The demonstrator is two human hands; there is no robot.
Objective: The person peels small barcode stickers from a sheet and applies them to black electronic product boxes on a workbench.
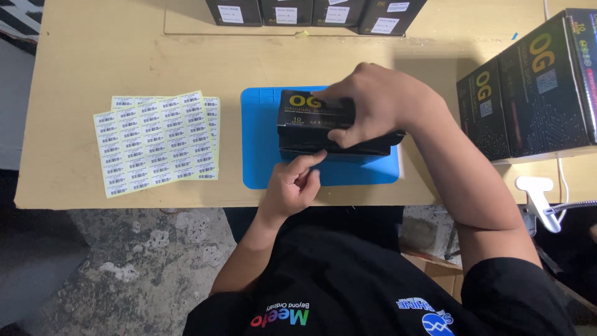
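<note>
Black box (pixel 311 127) with gold lettering lies on the blue mat (pixel 261 155), near the middle of the bench (pixel 124 56) and a little toward its front edge. The right hand (pixel 379 102) is clamped over the top of the box, thumb down the near face and fingers spread across the lid, pinning it to the mat. The left hand (pixel 292 186) is loosely curled, its index finger stretched out so that the tip touches the lower front face of the box; whether a small label sits under that fingertip is hidden.

Judging from this, the step in hand looks like pressing or smoothing something onto the front face. To do it well, the right hand should hold the box flat and square so it cannot slide on the mat, while the left fingertip presses evenly along the face, not at one spot, keeping the edge straight.

Toward the left edge of the bench, well apart from the mat, lie overlapping sheets of barcode stickers (pixel 155 142). Along the back edge stands a row of black boxes (pixel 314 12) with white labels. At the right edge, larger black cartons (pixel 528 93) stand side by side, and a white clamp (pixel 540 196) with a flexible neck grips the front right corner.
</note>
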